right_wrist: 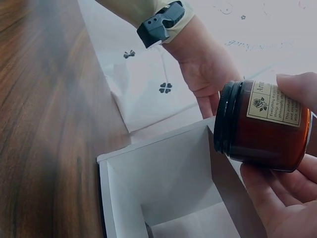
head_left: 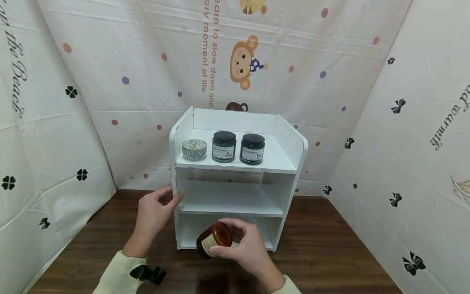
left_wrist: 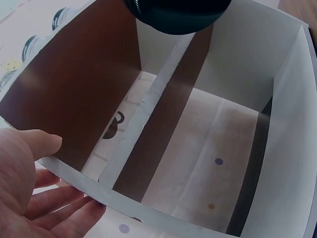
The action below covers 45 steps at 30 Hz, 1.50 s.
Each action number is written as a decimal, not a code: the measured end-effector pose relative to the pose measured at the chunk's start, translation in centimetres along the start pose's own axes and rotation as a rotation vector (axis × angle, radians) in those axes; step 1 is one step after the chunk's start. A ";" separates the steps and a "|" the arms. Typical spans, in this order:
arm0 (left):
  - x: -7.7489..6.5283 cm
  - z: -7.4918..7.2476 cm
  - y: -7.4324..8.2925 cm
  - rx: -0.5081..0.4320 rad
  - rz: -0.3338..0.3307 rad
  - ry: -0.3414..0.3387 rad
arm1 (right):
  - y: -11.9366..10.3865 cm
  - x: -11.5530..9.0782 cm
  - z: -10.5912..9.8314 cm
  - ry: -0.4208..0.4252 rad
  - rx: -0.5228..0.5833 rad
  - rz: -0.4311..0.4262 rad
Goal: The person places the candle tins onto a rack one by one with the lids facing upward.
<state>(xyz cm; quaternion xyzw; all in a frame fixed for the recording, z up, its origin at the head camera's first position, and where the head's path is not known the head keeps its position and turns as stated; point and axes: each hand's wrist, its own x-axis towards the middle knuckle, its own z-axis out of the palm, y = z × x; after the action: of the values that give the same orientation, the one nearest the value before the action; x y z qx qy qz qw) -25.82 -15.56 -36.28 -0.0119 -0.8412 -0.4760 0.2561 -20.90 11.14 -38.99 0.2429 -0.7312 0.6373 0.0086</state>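
My right hand [head_left: 247, 247] grips an amber glass candle jar [head_left: 214, 240] with a black lid and a cream label. The jar is tilted, in front of the lowest compartment of a white shelf unit [head_left: 235, 167]. In the right wrist view, the jar [right_wrist: 270, 130] lies sideways, thumb near its label and fingers around the other side. My left hand [head_left: 156, 210] holds the unit's left side panel, thumb at the front edge. In the left wrist view, the left hand's [left_wrist: 39, 183] fingers lie along the panel's outside; a dark round end of the jar [left_wrist: 178, 12] shows at the top.
On the top shelf stand a patterned round tin [head_left: 194, 150] and two dark candle jars, one in the middle [head_left: 223, 146] and one to its right [head_left: 252, 149]. The unit stands on a brown wooden table [head_left: 323, 245]. Printed white cloth [head_left: 139, 94] hangs behind and at both sides.
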 end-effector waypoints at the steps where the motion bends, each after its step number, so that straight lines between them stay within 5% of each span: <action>1: 0.0 0.0 0.0 -0.001 0.000 0.000 | 0.0 0.0 0.0 -0.001 0.006 -0.008; 19: 0.0 0.1 0.0 0.003 0.008 -0.001 | 0.1 0.3 0.2 0.032 0.208 -0.037; 45: 0.1 0.0 0.1 0.006 0.003 0.005 | -0.1 0.6 -0.1 0.040 0.209 -0.036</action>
<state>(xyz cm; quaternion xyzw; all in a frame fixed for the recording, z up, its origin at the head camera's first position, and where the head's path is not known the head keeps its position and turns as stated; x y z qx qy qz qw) -25.86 -15.48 -36.18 -0.0111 -0.8420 -0.4733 0.2587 -21.40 11.04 -38.67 0.2427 -0.6558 0.7148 0.0093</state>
